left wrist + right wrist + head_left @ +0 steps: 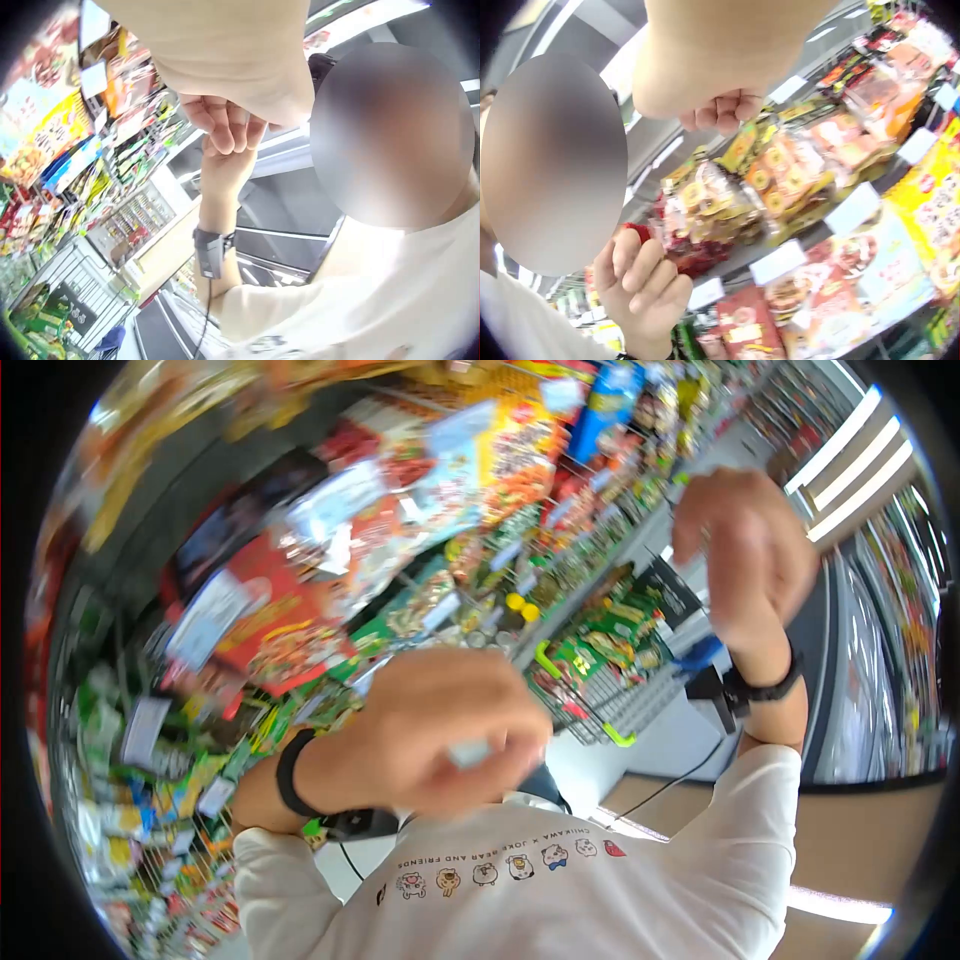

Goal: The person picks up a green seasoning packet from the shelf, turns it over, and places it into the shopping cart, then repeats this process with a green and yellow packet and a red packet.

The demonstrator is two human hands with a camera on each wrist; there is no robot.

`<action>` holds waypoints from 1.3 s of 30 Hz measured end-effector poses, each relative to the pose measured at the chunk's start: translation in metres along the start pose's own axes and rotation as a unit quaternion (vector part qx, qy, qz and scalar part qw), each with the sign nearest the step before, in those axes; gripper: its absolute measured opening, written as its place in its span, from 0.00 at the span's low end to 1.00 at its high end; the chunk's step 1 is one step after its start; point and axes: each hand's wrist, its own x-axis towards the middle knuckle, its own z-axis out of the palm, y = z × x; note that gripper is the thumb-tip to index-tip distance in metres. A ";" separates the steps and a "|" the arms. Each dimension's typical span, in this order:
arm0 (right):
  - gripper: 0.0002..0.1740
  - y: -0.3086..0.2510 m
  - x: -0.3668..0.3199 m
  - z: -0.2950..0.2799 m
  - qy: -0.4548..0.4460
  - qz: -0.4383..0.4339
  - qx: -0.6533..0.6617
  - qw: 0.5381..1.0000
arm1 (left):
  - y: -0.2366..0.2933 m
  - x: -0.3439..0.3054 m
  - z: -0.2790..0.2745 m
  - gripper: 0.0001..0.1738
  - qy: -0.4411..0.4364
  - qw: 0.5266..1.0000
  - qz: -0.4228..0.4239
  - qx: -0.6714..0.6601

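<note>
Both hands are raised in front of the chest, apart, and blurred. The left hand (455,730) is at the centre of the head view, its fingers curled with a small gap inside the curl and nothing held. Further up on the right is the right hand (745,550), fingers bent down, also holding nothing. In the left wrist view, the left hand's curled fingers (225,124) partly cover the right hand (225,172). In the right wrist view, the left hand (649,289) shows curled fingers, and the right hand's fingertips (724,112) bend inward at the top.
Shelves of packaged food (290,630) stand at the left, with price tags along their edges. A shopping cart (610,710) holding green packs (615,630) stands beyond the hands. Glass-fronted cabinets (865,660) line the right side. A cable (675,780) hangs from the right wrist's camera.
</note>
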 end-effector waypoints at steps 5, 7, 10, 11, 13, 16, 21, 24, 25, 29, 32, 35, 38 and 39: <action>0.08 0.129 -0.097 -0.055 0.009 0.272 -0.140 0.952 | -0.168 0.061 0.104 0.05 -0.056 0.965 -0.239 -0.093; 0.10 0.193 -0.164 -0.079 0.006 0.414 -0.138 0.900 | -0.239 0.075 0.153 0.06 -0.080 0.941 -0.300 -0.133; 0.14 0.264 -0.269 -0.107 0.037 0.606 -0.076 0.791 | -0.341 0.079 0.230 0.07 -0.135 0.903 -0.368 -0.177; 0.14 0.281 -0.301 -0.113 0.040 0.655 -0.067 0.751 | -0.372 0.078 0.256 0.08 -0.152 0.891 -0.390 -0.177; 0.14 0.318 -0.379 -0.119 0.025 0.727 -0.069 0.682 | -0.430 0.067 0.308 0.08 -0.180 0.870 -0.427 -0.168; 0.14 0.361 -0.472 -0.115 -0.010 0.800 -0.080 0.594 | -0.491 0.061 0.369 0.12 -0.248 0.854 -0.455 -0.052; 0.22 0.392 -0.560 -0.096 0.094 0.869 0.047 0.484 | -0.525 0.073 0.425 0.19 -0.299 0.816 -0.492 0.048; 0.27 0.399 -0.575 -0.083 0.163 0.889 0.067 0.423 | -0.538 0.081 0.448 0.26 -0.327 0.806 -0.491 0.052; 0.27 0.404 -0.586 -0.079 0.148 0.886 0.056 0.435 | -0.542 0.080 0.457 0.26 -0.298 0.822 -0.479 0.078; 0.26 0.433 -0.626 -0.053 0.148 0.883 -0.002 0.445 | -0.545 0.106 0.468 0.33 -0.326 0.783 -0.527 0.059; 0.35 0.438 -0.630 -0.048 0.150 0.883 0.059 0.441 | -0.571 0.097 0.483 0.40 -0.386 0.706 -0.593 0.032; 0.44 0.445 -0.640 -0.036 0.134 0.876 0.052 0.461 | -0.586 0.069 0.510 0.40 -0.245 0.761 -0.597 0.068; 0.52 0.441 -0.613 -0.044 0.103 0.878 0.018 0.467 | -0.584 0.070 0.527 0.42 -0.205 0.733 -0.641 0.095; 0.53 0.441 -0.609 -0.044 0.074 0.882 0.008 0.466 | -0.584 0.072 0.528 0.42 -0.208 0.713 -0.663 0.089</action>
